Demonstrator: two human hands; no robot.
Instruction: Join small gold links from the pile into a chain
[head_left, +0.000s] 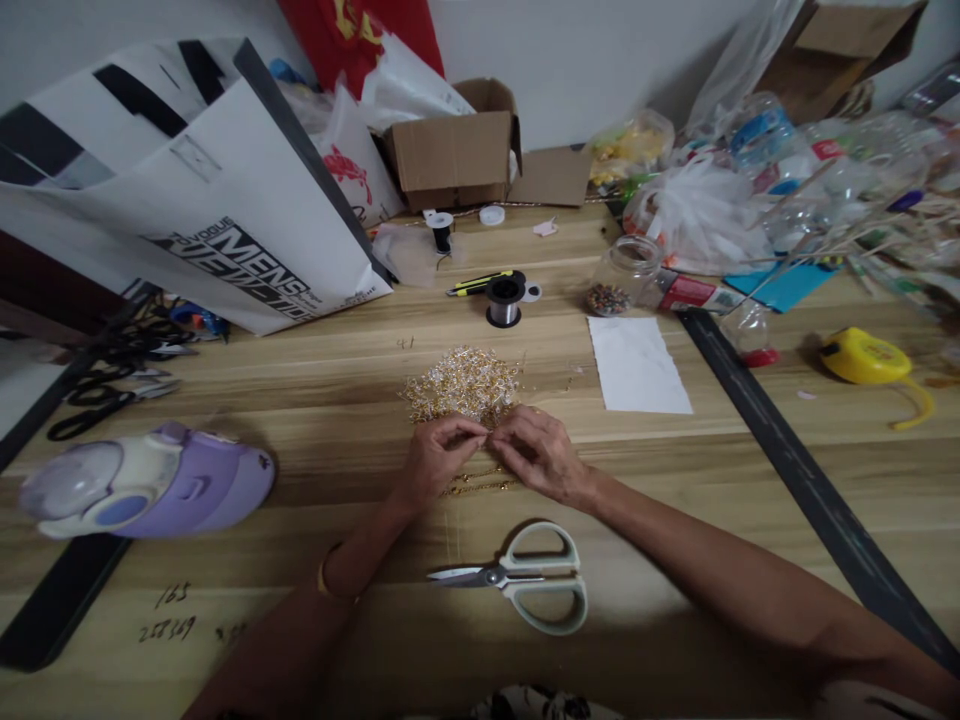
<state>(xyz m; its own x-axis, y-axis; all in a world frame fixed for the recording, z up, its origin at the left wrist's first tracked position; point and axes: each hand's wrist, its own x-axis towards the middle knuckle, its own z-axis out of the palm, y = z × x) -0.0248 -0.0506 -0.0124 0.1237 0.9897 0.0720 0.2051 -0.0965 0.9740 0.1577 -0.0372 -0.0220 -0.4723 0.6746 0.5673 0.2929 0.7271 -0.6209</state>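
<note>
Where left hand (435,462) and right hand (536,455) meet at frame centre, both pinch one tiny gold piece (488,436) — kind unclear; the gold pile (463,382) lies just above the hands, equally near both, a gold strand (480,487) running left-right beneath.

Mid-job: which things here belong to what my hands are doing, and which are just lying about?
In use: left hand and right hand, fingertips pinched together at the edge of the gold pile; gold strand under them.
Lying about: scissors, wire spool, white paper, purple bottle, yellow tape measure, bead jar.
</note>
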